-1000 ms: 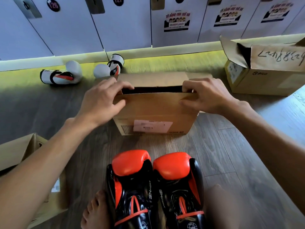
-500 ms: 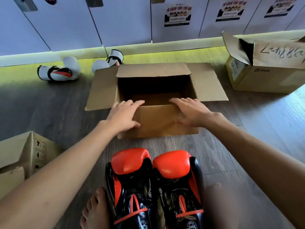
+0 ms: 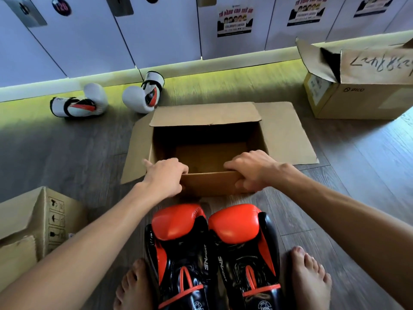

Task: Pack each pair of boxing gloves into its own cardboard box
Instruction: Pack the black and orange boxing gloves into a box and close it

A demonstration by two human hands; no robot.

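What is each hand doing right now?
Left hand: closed on the near flap of the open box.
Right hand: closed on the same flap.

Floor: boxes, gloves.

Red-and-black gloves, white gloves with black and red trim, plain brown cardboard box, grey wood-grain floor

Along the far wall runs a row of pale lockers, some carrying printed posters and round number badges. A yellow-green lit strip glows at their base above the grey wood-plank floor.
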